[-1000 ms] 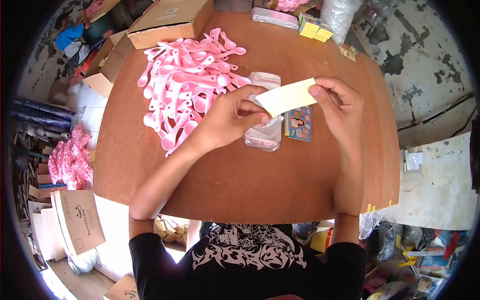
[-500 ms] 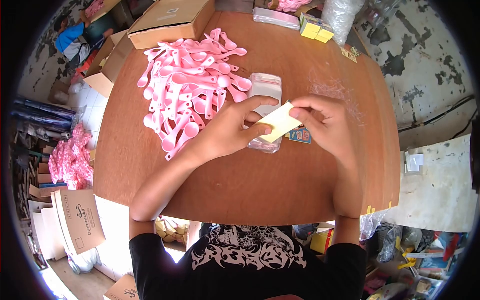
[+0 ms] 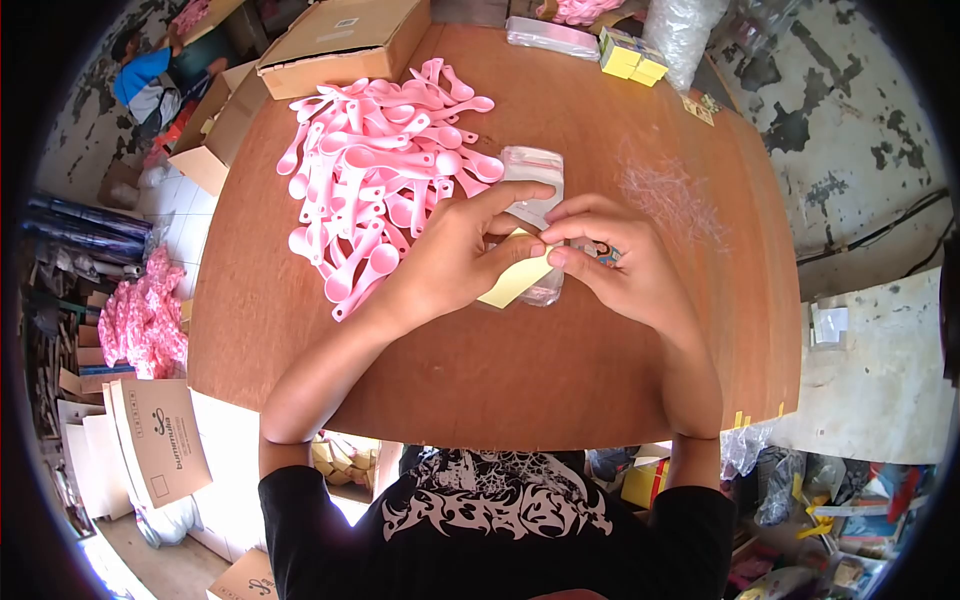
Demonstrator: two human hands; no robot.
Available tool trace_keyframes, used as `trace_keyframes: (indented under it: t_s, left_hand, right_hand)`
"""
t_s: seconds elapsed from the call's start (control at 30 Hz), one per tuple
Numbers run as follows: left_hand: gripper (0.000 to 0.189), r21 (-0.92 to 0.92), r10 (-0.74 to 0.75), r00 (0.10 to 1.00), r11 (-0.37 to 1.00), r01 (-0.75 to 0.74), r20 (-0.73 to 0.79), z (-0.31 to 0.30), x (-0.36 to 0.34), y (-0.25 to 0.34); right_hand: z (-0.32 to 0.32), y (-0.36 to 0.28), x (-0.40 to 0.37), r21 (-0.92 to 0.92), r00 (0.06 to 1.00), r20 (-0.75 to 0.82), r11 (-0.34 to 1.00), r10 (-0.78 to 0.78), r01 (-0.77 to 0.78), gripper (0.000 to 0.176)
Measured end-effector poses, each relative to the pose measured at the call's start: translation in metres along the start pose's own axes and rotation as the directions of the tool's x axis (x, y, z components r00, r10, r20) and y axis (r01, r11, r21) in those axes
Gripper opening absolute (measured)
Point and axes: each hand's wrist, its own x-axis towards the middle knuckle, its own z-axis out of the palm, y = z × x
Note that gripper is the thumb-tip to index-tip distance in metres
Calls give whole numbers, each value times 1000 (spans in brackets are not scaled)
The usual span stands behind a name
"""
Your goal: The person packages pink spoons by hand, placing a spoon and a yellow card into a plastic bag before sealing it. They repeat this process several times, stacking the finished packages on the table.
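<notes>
Both hands on one item on my feed: a pale yellow, rectangular paper card point(image 3: 510, 284), tilted, held above the brown wooden tabletop point(image 3: 520, 385). My left hand point(image 3: 450, 255) is partly curled, thumb flat on the card, forefinger stretched out clear above it; can't tell what its hidden fingers do underneath. My right hand point(image 3: 625, 268) has thumb and forefinger nearly together, pinching the card's upper end, right by the left thumb tip. Behind the hands I get a stack of clear plastic sleeves point(image 3: 533, 163), partly covered. A blue printed card point(image 3: 606, 254) mostly hides behind the right hand. Big heap of glossy pink plastic spoons point(image 3: 375, 160) beside the left hand.
</notes>
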Motion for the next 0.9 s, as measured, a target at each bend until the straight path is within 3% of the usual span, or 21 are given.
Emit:
trace_keyframes:
  t_s: [0.03, 0.1, 0.2, 0.3, 0.53, 0.6, 0.7, 0.8, 0.83, 0.87, 0.9]
  left_hand:
    - [47, 42, 27, 999, 999, -26, -21, 0, -1, 0]
    - [46, 85, 52, 998, 995, -49, -43, 0, -2, -1]
    - [42, 152, 122, 989, 982, -108, -86, 4, -3, -4]
    - [35, 279, 215, 974, 942, -187, -71, 6, -4, -2]
    - [27, 258, 263, 962, 936, -238, -68, 12, -5, -4]
    - [27, 223, 253, 965, 947, -233, -66, 13, -5, -3]
    - [27, 223, 193, 980, 958, -179, -42, 14, -7, -2]
    - [33, 245, 294, 956, 928, -279, -25, 18, -5, -7]
    - [38, 125, 305, 941, 949, -288, -148, 25, -3, -4]
    - [43, 4, 296, 916, 952, -307, -271, 27, -2, -1]
    - [43, 4, 296, 916, 952, -306, -272, 19, -4, 4]
  right_hand:
    - [1, 1, -1, 1, 1000, 0, 1000, 0, 0, 13]
    - [3, 3, -3, 218, 991, 24, 966, 133, -135, 13]
    - [0, 1, -4, 315, 980, 65, 928, 187, -198, 15]
    - [2, 12, -7, 355, 989, 55, 923, 139, -149, 16]
    - [4, 11, -9, 374, 965, 196, 896, 177, -241, 15]
    - [8, 11, -10, 239, 939, 294, 937, 179, -254, 18]
    - [11, 8, -9, 88, 926, 320, 966, 202, -242, 19]
    - [16, 22, -11, -11, 951, 283, 992, 126, -128, 17]
    - [16, 22, -11, -11, 951, 283, 992, 126, -129, 17]
    - [16, 18, -9, 24, 986, 160, 998, 48, -52, 16]
    - [15, 13, -6, 49, 999, 34, 998, -31, 29, 15]
